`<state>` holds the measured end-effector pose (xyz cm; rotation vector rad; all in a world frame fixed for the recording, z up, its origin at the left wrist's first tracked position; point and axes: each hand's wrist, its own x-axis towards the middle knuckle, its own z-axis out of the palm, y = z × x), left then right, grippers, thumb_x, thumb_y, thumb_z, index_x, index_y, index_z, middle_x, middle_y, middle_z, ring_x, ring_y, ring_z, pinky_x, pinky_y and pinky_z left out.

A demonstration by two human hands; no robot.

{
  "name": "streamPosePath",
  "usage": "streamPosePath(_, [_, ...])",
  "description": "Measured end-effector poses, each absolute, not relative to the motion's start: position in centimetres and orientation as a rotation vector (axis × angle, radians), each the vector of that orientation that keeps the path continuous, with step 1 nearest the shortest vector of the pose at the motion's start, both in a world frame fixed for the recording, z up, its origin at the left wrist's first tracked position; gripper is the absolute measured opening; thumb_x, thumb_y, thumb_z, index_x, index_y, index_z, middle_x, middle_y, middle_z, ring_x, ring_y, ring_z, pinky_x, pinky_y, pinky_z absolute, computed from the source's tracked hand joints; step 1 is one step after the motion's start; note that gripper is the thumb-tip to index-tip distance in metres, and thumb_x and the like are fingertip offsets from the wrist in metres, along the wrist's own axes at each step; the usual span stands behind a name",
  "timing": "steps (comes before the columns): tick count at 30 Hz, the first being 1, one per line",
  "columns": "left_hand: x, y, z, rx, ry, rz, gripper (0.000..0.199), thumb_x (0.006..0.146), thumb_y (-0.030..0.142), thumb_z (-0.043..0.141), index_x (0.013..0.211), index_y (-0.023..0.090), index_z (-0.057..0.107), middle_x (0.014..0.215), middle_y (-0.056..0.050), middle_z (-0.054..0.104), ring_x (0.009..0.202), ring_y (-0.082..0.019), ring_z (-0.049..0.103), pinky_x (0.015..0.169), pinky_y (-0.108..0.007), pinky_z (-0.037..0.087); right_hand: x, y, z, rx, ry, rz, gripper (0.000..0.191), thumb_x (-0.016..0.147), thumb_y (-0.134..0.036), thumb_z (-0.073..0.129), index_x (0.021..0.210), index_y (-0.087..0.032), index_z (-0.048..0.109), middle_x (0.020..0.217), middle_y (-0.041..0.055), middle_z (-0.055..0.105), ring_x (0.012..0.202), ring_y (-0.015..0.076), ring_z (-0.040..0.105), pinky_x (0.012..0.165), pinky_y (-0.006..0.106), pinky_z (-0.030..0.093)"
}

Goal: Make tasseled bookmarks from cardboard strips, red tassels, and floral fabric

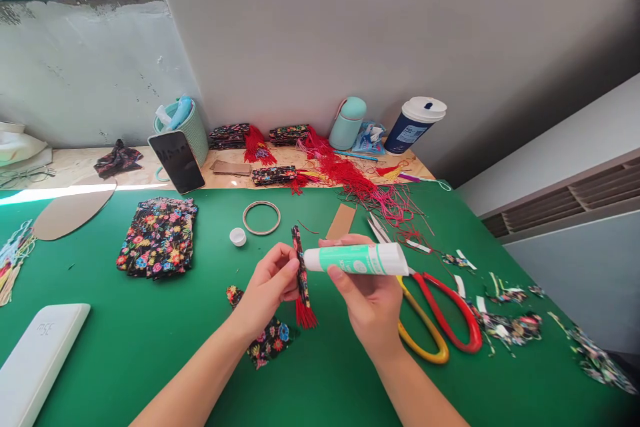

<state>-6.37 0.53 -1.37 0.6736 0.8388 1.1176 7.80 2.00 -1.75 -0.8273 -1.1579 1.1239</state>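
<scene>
My left hand (pixel 274 279) pinches a narrow strip wrapped in black floral fabric (pixel 301 273), with a red tassel (pixel 305 313) hanging from its lower end. In my right hand (pixel 373 307) lies a white and green glue stick (pixel 355 259), gripped sideways. Its tip meets the strip's side near my left fingertips. A loose piece of floral fabric (pixel 273 341) rests on the mat, partly hidden under my left wrist. Beyond my hands sits a small white cap (pixel 238 237). Scissors with red and yellow handles (pixel 467 330) lie just right of my right hand.
A stack of floral fabric pieces (pixel 157 237) and a white power bank (pixel 45 360) are at left. A tape roll (pixel 261 217) lies ahead. A phone (pixel 177 161) leans on a basket (pixel 193 127). Red threads (pixel 345 170), a bottle (pixel 347 123) and a cup (pixel 413 127) stand behind. Scraps (pixel 510 328) litter the right.
</scene>
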Motion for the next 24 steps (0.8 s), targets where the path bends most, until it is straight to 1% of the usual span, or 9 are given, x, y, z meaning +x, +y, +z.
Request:
streamPosePath(10, [-6.27, 0.45, -1.07, 0.676, 0.892, 1.127, 0.037, 0.075, 0.047, 0.067, 0.074, 0.018, 0.043, 0.055, 0.01, 0.026, 0.047, -0.003, 0.017, 0.046, -0.017, 0.019, 7.7, 2.04, -1.6, -0.864, -1.143, 1.117, 0.026, 0.078, -0.024, 0.068, 0.101, -0.024, 0.057, 0.102, 0.0063, 0.06, 0.097, 0.0236, 0.065, 0.08, 0.039, 0.057])
streamPosePath(13, [-6.21, 0.46, -0.97, 0.679, 0.896, 1.128, 0.037, 0.074, 0.047, 0.067, 0.074, 0.018, 0.044, 0.055, 0.01, 0.024, 0.047, -0.003, 0.016, 0.045, -0.016, 0.019, 7.69, 2.07, -1.62, -0.85, -1.129, 1.122, 0.026, 0.078, -0.023, 0.068, 0.101, -0.025, 0.058, 0.101, 0.0052, 0.059, 0.097, 0.0233, 0.065, 0.08, 0.038, 0.057])
streamPosePath(16, [-6.18, 0.48, -0.99, 0.68, 0.905, 1.123, 0.037, 0.074, 0.047, 0.067, 0.074, 0.018, 0.044, 0.055, 0.01, 0.024, 0.047, -0.004, 0.016, 0.045, -0.016, 0.018, 7.67, 2.09, -1.63, -0.84, -1.115, 1.127, 0.026, 0.078, -0.021, 0.069, 0.101, -0.026, 0.059, 0.1, 0.0044, 0.059, 0.097, 0.0234, 0.065, 0.08, 0.038, 0.057])
streamPosePath(24, [-6.15, 0.52, -1.07, 0.695, 0.922, 1.136, 0.036, 0.074, 0.047, 0.067, 0.074, 0.018, 0.045, 0.054, 0.01, 0.026, 0.046, -0.003, 0.018, 0.044, -0.017, 0.019, 7.74, 2.1, -1.46, -0.86, -1.126, 1.11, 0.026, 0.076, -0.025, 0.07, 0.1, -0.024, 0.059, 0.099, 0.0053, 0.061, 0.095, 0.0239, 0.065, 0.079, 0.039, 0.057])
